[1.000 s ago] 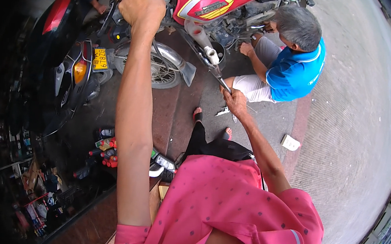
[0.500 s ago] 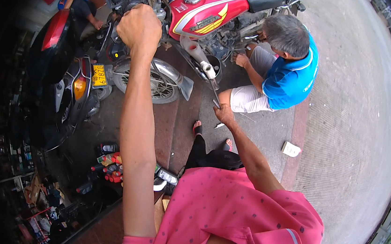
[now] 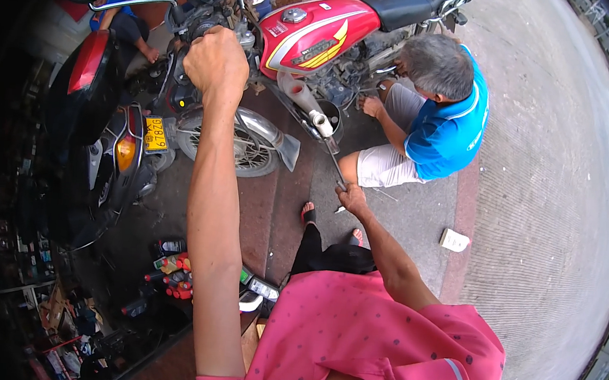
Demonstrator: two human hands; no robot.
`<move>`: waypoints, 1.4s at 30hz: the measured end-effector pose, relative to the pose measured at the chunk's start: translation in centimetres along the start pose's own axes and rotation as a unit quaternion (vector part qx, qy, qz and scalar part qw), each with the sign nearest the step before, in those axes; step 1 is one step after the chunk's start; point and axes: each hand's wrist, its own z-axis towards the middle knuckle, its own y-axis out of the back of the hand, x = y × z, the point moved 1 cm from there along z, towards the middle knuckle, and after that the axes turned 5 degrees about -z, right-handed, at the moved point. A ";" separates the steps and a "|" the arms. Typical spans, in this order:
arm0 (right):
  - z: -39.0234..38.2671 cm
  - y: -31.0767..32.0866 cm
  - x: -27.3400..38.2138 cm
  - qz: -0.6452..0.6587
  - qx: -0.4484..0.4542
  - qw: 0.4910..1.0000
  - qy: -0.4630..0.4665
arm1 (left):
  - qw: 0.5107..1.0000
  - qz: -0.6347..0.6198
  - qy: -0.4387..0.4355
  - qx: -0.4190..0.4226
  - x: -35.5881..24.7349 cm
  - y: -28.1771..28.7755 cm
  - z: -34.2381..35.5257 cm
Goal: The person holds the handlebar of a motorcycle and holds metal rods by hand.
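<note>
My left hand point(image 3: 216, 63) is closed in a fist over the front end of a red motorcycle point(image 3: 319, 41), at its handlebar. The part inside the fist is hidden under it. Lower and to the right, my right hand point(image 3: 352, 197) is wrapped round the lower end of a thin metal rod point(image 3: 337, 168). From there the rod slants up to a grey-white tubular piece point(image 3: 303, 100) beside the motorcycle's front. A person in a blue shirt point(image 3: 448, 134) sits low by the engine, a hand point(image 3: 372, 106) reaching toward its lower parts.
A black scooter point(image 3: 122, 144) with a yellow plate stands at the left. Several red-capped bottles point(image 3: 177, 280) are near my left forearm. A small white packet point(image 3: 454, 240) lies on the pavement at right. Another person's bare foot point(image 3: 152, 55) shows behind the scooter.
The whole scene sits slightly lower in the picture. My right hand has shifted a little toward me with the rod. My left hand keeps its place over the motorcycle's front.
</note>
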 end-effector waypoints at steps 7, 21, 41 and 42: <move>1.3 -1.3 -2.1 0.017 -0.042 0.999 0.015 | 0.999 0.014 -0.023 -0.023 -0.5 0.3 0.2; 2.9 -1.5 -4.1 0.043 -0.008 0.999 -0.031 | 1.000 0.012 -0.003 -0.026 -0.6 -0.2 0.1; 2.1 -1.1 -3.9 0.061 -0.013 0.998 -0.032 | 0.999 0.018 0.019 -0.018 -0.3 0.1 -0.2; 2.1 -1.2 -4.0 0.071 -0.012 0.997 -0.030 | 0.999 0.022 0.020 -0.025 -0.2 0.0 -0.2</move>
